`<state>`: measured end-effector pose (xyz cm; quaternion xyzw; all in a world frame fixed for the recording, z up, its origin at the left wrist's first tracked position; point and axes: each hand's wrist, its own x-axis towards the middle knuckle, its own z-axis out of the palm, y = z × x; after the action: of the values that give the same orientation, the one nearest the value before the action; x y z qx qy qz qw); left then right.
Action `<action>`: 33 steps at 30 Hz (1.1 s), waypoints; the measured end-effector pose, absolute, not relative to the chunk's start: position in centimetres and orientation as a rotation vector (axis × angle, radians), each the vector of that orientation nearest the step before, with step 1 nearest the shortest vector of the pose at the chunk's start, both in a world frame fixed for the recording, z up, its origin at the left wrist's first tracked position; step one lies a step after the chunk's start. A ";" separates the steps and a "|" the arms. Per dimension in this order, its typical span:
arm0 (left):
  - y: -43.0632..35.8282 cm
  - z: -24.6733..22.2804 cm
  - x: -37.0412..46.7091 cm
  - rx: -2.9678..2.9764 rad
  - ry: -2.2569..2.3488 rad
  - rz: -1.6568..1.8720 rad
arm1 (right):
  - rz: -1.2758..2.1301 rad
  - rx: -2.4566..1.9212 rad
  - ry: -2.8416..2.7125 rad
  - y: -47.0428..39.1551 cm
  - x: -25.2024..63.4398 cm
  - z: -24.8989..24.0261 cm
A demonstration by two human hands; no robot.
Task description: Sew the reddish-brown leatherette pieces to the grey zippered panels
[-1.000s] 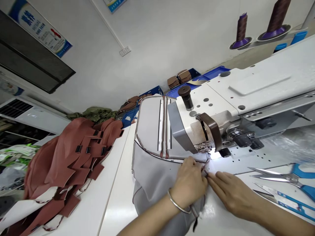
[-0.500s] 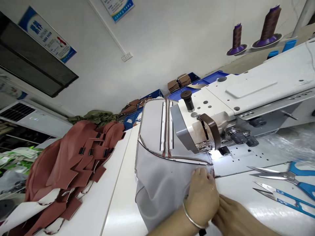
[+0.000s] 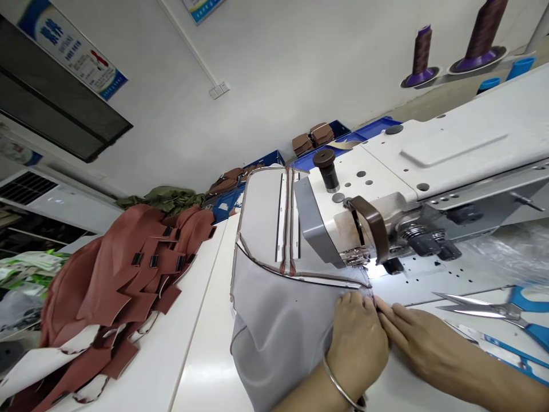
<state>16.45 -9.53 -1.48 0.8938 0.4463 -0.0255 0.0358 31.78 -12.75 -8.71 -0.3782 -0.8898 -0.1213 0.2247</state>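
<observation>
On the white worktable (image 3: pixel 201 320), the left hand (image 3: pixel 358 337) and right hand (image 3: pixel 422 343) lie flat and unclenched, side by side, pressing the grey fabric piece with brown piping (image 3: pixel 278 309) at its right edge. Just beyond the fingertips is the lit needle area of the white sewing machine (image 3: pixel 429 166). The blue-handled scissors (image 3: pixel 493 312) lie near the right hand, and the red-brown leather pile (image 3: pixel 124 269) sits well apart at the left.

A bright, evenly lit indoor scene, with soft light spread over the pale plaster wall (image 3: pixel 300 63) and few hard shadows. The strongest light is a small white lamp glow (image 3: pixel 374 270) under the head of the white industrial sewing machine (image 3: pixel 429 166), blown out to pure white (no detail survives there). It spills onto the smooth grey fabric panel (image 3: pixel 274 320) and the fingertips of both hands. The glossy white tabletop (image 3: pixel 201 355) shows faint sheen. Wide-angle distortion bends straight lines and tilts the room toward the edges. The heap of rust-brown leather pieces (image 3: pixel 120 274) at the left looks slightly soft, as do the far corners.
</observation>
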 end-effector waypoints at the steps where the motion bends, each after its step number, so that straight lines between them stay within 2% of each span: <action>1: -9.4 -1.4 16.5 2.739 1.351 -0.116 | -0.348 -1.018 -2.454 -12.7 31.7 -8.7; 12: -7.5 -1.3 16.2 2.640 1.232 -0.138 | -0.413 -0.975 -2.500 -10.7 31.2 -7.9; 21: -4.5 -1.4 16.7 2.536 1.237 -0.124 | -0.089 -1.126 -2.413 -9.5 31.3 -8.4; 25: -4.3 -1.4 17.1 2.559 1.237 -0.102 | -0.063 -1.130 -2.415 -9.1 31.7 -8.5; 33: -7.7 -2.7 18.8 2.512 1.684 0.145 | -0.116 -1.132 -2.370 -9.2 32.6 -8.4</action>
<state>18.79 -7.66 -2.66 0.8282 0.5554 0.0480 0.0568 32.60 -9.22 -8.42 -0.4166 -0.8720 -0.0426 0.2533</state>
